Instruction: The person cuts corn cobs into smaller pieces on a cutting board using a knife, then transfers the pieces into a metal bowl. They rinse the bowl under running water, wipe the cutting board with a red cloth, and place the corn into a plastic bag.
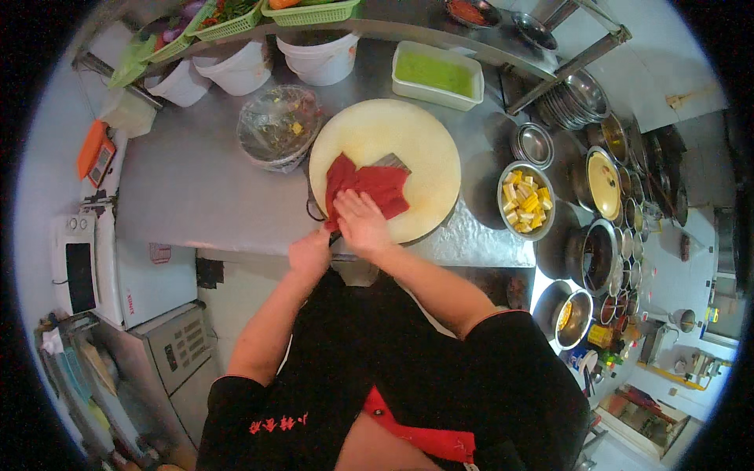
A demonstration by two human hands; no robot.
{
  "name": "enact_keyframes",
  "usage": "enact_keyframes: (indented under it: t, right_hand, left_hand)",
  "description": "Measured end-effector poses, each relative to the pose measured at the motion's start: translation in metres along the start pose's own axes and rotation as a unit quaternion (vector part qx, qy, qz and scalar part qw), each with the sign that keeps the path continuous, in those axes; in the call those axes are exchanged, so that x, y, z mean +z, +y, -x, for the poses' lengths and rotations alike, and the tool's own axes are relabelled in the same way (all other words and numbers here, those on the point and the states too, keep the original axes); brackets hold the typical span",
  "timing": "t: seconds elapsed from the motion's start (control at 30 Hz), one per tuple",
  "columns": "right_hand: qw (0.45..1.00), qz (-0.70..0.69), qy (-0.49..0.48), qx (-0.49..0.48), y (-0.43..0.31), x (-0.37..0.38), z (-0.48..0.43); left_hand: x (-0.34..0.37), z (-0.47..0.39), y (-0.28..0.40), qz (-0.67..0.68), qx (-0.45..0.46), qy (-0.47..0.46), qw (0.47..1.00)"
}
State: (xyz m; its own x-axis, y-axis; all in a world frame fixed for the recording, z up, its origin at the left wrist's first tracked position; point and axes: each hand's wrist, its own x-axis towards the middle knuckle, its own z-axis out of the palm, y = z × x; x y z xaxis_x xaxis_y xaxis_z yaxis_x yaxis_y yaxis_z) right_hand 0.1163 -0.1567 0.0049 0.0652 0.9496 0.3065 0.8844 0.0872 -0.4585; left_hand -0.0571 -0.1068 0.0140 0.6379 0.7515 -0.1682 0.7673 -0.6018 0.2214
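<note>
A red cloth lies spread and creased over the near half of a round, pale cutting board. From under its far edge sticks a flat grey corner, apparently of a cleaver blade. My right hand rests flat on the cloth, fingers stretched out and pointing away from me. At the board's near left edge my left hand is closed around the cloth's lower end. Whether a handle is inside that fist is hidden.
Left of the board stands a plastic-covered bowl. Behind it are white buckets and a tub of green liquid. A steel bowl of yellow chunks is to the right. An overhead shelf crosses the far side.
</note>
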Motion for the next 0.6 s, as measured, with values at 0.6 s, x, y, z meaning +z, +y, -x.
enact_keyframes:
  t: [0.6]
  right_hand:
    - [0.86, -0.351, 0.27, 0.254, 0.092, -0.175, -0.052]
  left_hand:
    - [-0.055, -0.013, -0.023, 0.815, -0.123, -0.227, 0.519]
